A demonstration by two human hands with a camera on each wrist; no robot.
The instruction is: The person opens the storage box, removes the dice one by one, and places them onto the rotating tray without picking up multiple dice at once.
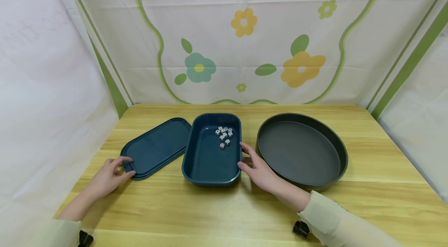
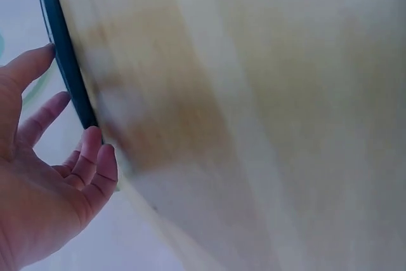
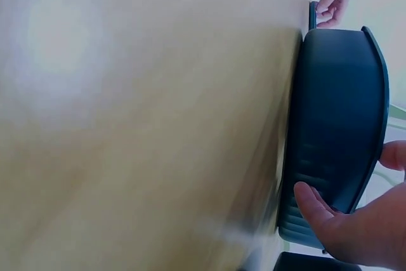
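Observation:
A dark blue rectangular box (image 1: 210, 165) stands mid-table with several white dice (image 1: 224, 136) grouped toward its far right. My right hand (image 1: 259, 171) is at its right side, fingers spread and relaxed. In the right wrist view the thumb (image 3: 311, 204) lies along the box's outer wall and another finger is right at the rim. To the left lies a flat dark blue lid (image 1: 159, 148), its far right end up against the box. My left hand (image 1: 108, 177) touches the lid's near left end with loosely bent fingers; the left wrist view shows its fingertips along the lid's edge (image 2: 66, 61).
A large round dark grey pan (image 1: 301, 153) stands on the right, close beside my right hand and forearm. Everything rests on a wood-grain table (image 1: 217, 216). White cloth with printed flowers (image 1: 244, 22) rises behind the table's far edge, and cloth also hangs at both sides.

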